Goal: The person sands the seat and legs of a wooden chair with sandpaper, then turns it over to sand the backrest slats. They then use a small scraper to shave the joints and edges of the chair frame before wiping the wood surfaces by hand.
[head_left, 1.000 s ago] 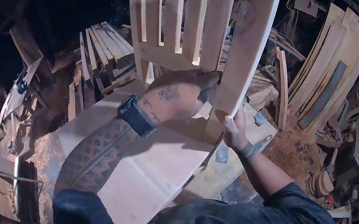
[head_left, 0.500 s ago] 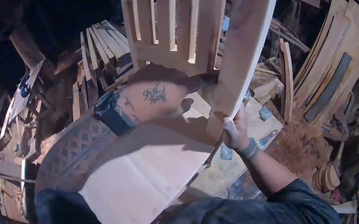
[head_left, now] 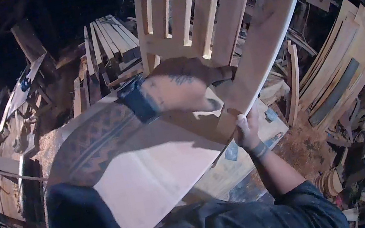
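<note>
A pale wooden chair stands in front of me, with a slatted backrest [head_left: 182, 14] and a broad seat panel [head_left: 155, 182]. My left hand [head_left: 187, 84] reaches across from the left, low against the backrest near the bottom of the slats. One finger stretches toward the right back post [head_left: 264, 26] and the thumb is held apart from it. The other fingers are in shadow or hidden. My right hand [head_left: 247, 131] is wrapped round the lower end of that post, its whitish thumb on the near face.
Curved boards [head_left: 334, 62] lean together at the right. Stacked straight slats [head_left: 113, 38] lie behind at the left. Beneath the chair is a light board [head_left: 224, 170] with small bluish pieces on it. Sawdust [head_left: 303, 146] and scrap wood cover the ground.
The chair appears shifted slightly right in view. My left hand has moved right along the lower backrest, its wrist turning a little. My right hand keeps its grip on the post.
</note>
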